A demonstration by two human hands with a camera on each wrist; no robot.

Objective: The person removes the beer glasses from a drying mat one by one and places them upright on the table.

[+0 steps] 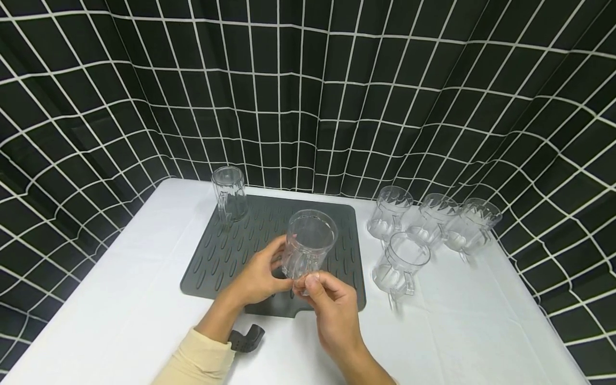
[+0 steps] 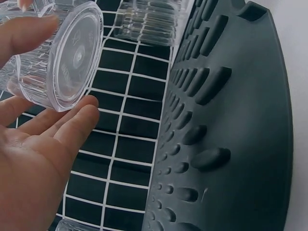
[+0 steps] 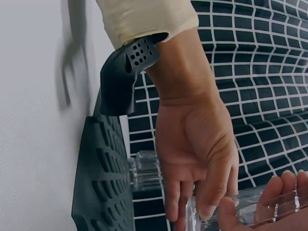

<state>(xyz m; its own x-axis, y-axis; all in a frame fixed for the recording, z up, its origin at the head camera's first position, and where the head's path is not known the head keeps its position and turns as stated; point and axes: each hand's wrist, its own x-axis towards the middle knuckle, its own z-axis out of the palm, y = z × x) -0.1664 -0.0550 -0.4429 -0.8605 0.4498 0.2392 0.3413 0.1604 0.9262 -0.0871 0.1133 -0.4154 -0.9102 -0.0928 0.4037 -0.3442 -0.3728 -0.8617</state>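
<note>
A clear plastic mug (image 1: 312, 235) is held upright above the front part of a dark grey drying mat (image 1: 204, 280). My left hand (image 1: 255, 279) grips its left side, thumb in front and fingers behind. In the left wrist view the mug's round base (image 2: 77, 57) shows between the thumb and fingers of that hand, clear of the mat. My right hand (image 1: 337, 310) pinches the mug's handle, which faces me. From the right wrist view, the left hand (image 3: 195, 130) reaches down to the mug, and the right-hand fingers (image 3: 274, 202) lie beside it.
Another clear mug (image 1: 231, 192) stands at the mat's back left corner. Right of the mat, several more stand on the white table (image 1: 462, 326): one mug (image 1: 401, 264) in front, others (image 1: 435, 222) behind. A black grid-patterned curtain (image 1: 289, 107) surrounds the back and sides.
</note>
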